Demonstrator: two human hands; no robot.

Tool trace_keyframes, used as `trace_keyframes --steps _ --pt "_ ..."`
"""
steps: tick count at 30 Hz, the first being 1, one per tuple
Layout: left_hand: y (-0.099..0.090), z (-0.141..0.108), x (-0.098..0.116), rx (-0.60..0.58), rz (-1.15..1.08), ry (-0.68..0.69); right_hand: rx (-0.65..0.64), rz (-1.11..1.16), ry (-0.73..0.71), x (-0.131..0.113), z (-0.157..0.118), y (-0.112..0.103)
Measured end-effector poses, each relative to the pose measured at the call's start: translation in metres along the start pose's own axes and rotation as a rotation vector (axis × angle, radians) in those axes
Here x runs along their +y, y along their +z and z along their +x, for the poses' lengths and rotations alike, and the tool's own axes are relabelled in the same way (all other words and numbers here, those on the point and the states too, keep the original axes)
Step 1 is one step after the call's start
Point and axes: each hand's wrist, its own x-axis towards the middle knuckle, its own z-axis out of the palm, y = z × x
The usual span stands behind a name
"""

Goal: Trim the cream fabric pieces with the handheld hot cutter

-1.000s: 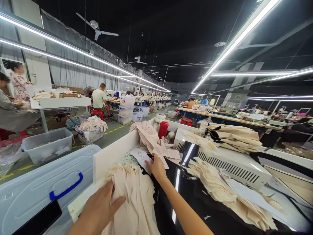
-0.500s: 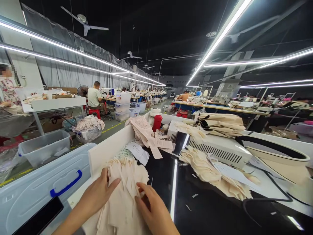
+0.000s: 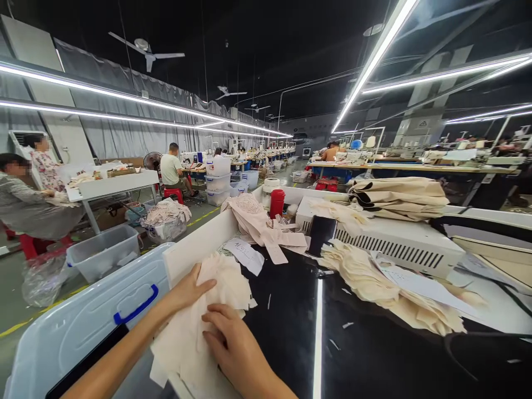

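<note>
A stack of cream fabric pieces (image 3: 193, 346) lies in front of me at the left edge of the black tabletop, its layers fanned at the far end. My left hand (image 3: 189, 288) grips the stack's left edge, thumb on top and the other fingers hidden behind the cloth. On top of the fabric rests my right hand (image 3: 235, 341), fingers bent but apart, fingertips touching the upper layer. A paper slip with handwriting (image 3: 245, 256) lies just beyond the stack.
Left of the table is a lidded plastic bin (image 3: 95, 316) with a blue handle. A second cream fabric pile (image 3: 374, 282) lies right, before a white vented box (image 3: 386, 244). A red bottle (image 3: 276, 204) and phone (image 3: 323, 233) stand behind. Co-workers sit beyond.
The view has turned left. My left hand has slid farther up the stack's edge, and my right hand has moved inward over the fabric. The top layers lie flatter and the stack has shifted.
</note>
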Motion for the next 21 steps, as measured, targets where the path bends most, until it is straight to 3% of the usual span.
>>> trace_keyframes --steps 4,7,15,21 --pt "-0.003 -0.007 -0.008 -0.015 0.012 0.069 0.139 -0.006 0.086 0.017 -0.007 -0.031" --pt "-0.005 -0.014 -0.006 0.04 0.059 0.089 0.212 -0.016 0.162 0.021 -0.003 -0.047" --pt "-0.009 -0.039 0.019 0.214 0.22 0.208 0.275 -0.002 0.314 0.008 0.026 -0.034" --pt "0.002 -0.047 0.035 0.117 0.185 0.349 0.306 0.144 0.274 0.006 0.034 -0.034"
